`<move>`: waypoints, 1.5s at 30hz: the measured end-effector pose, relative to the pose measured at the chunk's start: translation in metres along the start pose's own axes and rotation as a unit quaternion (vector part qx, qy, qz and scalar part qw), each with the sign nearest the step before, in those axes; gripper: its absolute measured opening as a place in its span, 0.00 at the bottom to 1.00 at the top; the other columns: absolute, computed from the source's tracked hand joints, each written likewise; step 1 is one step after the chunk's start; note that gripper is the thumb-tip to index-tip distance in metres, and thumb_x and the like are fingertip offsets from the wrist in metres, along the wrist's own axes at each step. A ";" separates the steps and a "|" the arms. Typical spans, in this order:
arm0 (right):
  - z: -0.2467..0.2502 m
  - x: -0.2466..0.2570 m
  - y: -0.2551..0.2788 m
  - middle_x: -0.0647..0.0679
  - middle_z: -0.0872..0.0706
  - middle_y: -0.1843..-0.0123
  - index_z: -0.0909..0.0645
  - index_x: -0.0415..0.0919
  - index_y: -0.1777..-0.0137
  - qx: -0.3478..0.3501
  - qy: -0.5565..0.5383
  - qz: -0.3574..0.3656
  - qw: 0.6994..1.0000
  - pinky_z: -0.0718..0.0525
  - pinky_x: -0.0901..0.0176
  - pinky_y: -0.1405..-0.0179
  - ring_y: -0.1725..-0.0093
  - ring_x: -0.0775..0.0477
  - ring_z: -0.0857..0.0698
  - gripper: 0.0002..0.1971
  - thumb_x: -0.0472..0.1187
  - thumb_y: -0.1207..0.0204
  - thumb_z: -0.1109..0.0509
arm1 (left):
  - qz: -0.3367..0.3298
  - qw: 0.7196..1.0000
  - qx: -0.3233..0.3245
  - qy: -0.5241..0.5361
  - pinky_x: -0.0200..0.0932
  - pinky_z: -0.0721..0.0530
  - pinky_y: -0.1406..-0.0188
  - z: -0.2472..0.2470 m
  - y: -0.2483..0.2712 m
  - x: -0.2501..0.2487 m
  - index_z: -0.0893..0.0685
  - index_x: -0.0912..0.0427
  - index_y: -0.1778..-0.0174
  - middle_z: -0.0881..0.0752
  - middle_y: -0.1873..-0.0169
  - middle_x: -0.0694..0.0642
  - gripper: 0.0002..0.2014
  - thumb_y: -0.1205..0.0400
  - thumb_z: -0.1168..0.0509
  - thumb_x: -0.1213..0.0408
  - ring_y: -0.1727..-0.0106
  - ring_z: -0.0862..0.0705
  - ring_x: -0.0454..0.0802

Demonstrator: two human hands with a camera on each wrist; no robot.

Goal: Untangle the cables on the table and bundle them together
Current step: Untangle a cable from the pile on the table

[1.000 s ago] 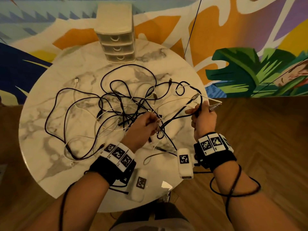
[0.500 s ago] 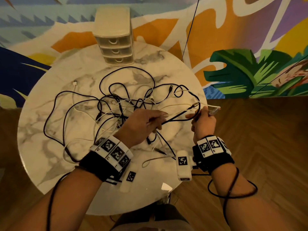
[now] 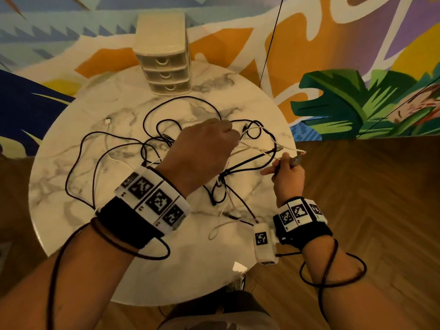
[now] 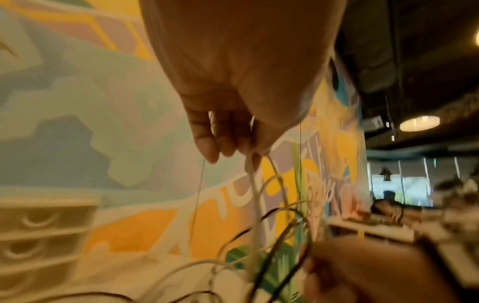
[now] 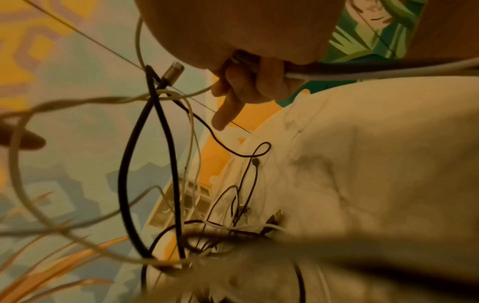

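A tangle of black and white cables sprawls across the round marble table. My left hand is raised above the middle of the tangle and pinches a white cable, which hangs down from its fingertips. My right hand sits at the table's right edge and grips the ends of a black and a white cable, with metal plugs sticking out past it. Its index finger points out straight. A black cable loop hangs between the two hands.
A small cream drawer unit with three drawers stands at the table's far edge. A loose white plug lies at the far left. A painted wall is behind, and wooden floor lies to the right.
My left hand has risen from the table and moved away from me, pulling the white cable up out of the tangle. My right hand has stayed at the right edge with its cable ends.
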State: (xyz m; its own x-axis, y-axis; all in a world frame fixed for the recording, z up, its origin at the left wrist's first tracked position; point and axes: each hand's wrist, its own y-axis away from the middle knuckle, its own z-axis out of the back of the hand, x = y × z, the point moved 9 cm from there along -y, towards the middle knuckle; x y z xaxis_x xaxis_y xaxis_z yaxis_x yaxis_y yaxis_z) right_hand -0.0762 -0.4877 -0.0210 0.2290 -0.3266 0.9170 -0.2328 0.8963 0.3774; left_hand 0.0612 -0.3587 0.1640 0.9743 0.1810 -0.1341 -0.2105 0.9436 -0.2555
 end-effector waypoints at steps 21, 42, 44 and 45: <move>0.020 0.022 -0.023 0.44 0.14 0.68 0.27 0.42 0.66 -0.099 -0.088 -0.097 0.986 0.34 0.66 0.84 0.84 0.53 0.26 0.19 0.47 0.14 0.46 | 0.504 0.765 -0.013 0.400 0.51 0.20 0.58 -0.034 0.114 0.166 0.18 0.61 0.65 0.26 0.86 0.52 0.15 0.16 0.38 0.57 0.81 0.23 0.52; 0.034 0.003 -0.025 0.46 0.15 0.70 0.21 0.41 0.66 -0.143 -0.070 -0.117 0.980 0.33 0.57 0.80 0.77 0.46 0.26 0.22 0.52 0.16 0.44 | 0.484 0.763 0.214 0.372 0.34 0.41 0.84 -0.005 0.125 0.136 0.20 0.64 0.71 0.36 0.84 0.52 0.25 0.21 0.38 0.43 0.86 0.39 0.47; 0.035 0.001 -0.026 0.45 0.14 0.70 0.21 0.41 0.66 -0.137 -0.073 -0.129 0.979 0.35 0.59 0.80 0.78 0.45 0.28 0.22 0.52 0.16 0.45 | 0.485 0.847 0.185 0.115 0.43 0.29 0.72 0.007 0.133 0.166 0.17 0.64 0.67 0.23 0.77 0.58 0.23 0.19 0.38 0.47 0.75 0.24 0.55; 0.032 0.002 -0.024 0.45 0.14 0.70 0.22 0.42 0.68 -0.129 -0.077 -0.129 0.980 0.36 0.60 0.81 0.79 0.45 0.29 0.22 0.52 0.16 0.45 | 0.491 0.856 0.156 0.027 0.46 0.25 0.65 0.010 0.136 0.173 0.17 0.63 0.63 0.18 0.69 0.62 0.21 0.18 0.40 0.47 0.65 0.19 0.61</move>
State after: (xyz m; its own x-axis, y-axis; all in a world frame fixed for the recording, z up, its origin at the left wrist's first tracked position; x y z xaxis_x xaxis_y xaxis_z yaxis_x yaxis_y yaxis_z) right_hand -0.1007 -0.5197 -0.0246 0.0993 -0.5764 0.8111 0.0648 0.8172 0.5727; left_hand 0.2016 -0.1969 0.1153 0.3317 0.9251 -0.1846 -0.8870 0.3725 0.2728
